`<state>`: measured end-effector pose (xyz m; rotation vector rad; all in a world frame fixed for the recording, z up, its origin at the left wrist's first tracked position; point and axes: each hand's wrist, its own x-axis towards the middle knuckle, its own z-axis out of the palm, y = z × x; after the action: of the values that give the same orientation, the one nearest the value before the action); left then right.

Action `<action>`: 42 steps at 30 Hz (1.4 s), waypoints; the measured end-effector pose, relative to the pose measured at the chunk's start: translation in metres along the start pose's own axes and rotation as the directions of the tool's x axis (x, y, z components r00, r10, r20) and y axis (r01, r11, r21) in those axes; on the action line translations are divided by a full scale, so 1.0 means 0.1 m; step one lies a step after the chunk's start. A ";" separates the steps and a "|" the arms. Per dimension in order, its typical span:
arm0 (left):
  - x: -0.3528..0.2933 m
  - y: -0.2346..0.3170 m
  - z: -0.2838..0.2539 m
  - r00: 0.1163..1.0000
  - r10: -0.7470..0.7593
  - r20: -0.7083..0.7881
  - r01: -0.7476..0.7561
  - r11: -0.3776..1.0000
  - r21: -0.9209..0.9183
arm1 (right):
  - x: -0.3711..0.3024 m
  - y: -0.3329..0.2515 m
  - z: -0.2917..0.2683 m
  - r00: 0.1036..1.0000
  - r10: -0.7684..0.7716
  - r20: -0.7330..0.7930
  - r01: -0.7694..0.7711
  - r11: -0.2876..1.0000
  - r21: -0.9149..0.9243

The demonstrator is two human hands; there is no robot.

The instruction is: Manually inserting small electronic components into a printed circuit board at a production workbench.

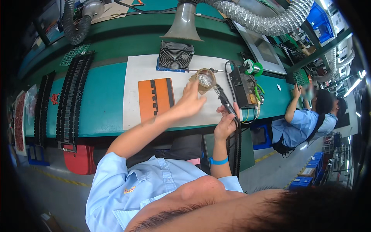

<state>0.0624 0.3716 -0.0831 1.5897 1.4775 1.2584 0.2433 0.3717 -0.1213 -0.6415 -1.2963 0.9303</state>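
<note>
My right hand (pixel 226 123) is wrapped round a black soldering iron (pixel 225 101), its front end pointing up and left at a round tin (pixel 213 80). Silvery shreds (pixel 205 80) fill the middle of the tin. At the tin's left side is my left hand (pixel 191 101), fingers bent together and slightly blurred. Whatever those fingers pinch is too small to make out. To the left of this hand lies an orange board (pixel 146 98) with a black toothed strip (pixel 154 96) and a dark edge bar.
Behind the tin stands a black fan (pixel 176 56) under a fume hood (pixel 184 23). A dark soldering station (pixel 244 87) with a green solder reel (pixel 253 68) is on the right. Black slotted racks (pixel 73 98) stand left. Another person (pixel 305 120) works at the far right.
</note>
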 end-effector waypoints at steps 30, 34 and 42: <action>-2.27 -0.62 -2.95 0.705 0.024 -0.709 0.705 0.086 0.704 | 0.41 0.03 0.68 0.976 0.105 -0.189 -0.141 0.972 -0.189; -2.38 -0.65 -2.98 0.680 -0.026 -0.733 0.729 0.132 0.671 | 0.39 0.10 0.71 0.983 0.043 -0.178 -0.087 0.965 -0.247; -2.63 -0.45 -2.74 0.657 -0.030 -0.753 0.746 0.169 0.644 | 0.39 0.12 0.70 0.990 -0.004 -0.140 -0.043 0.942 -0.333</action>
<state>-0.1863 0.0804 -0.0868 1.0658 3.3006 0.3788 0.1723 0.4043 -0.0986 -0.9695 -1.3361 0.6703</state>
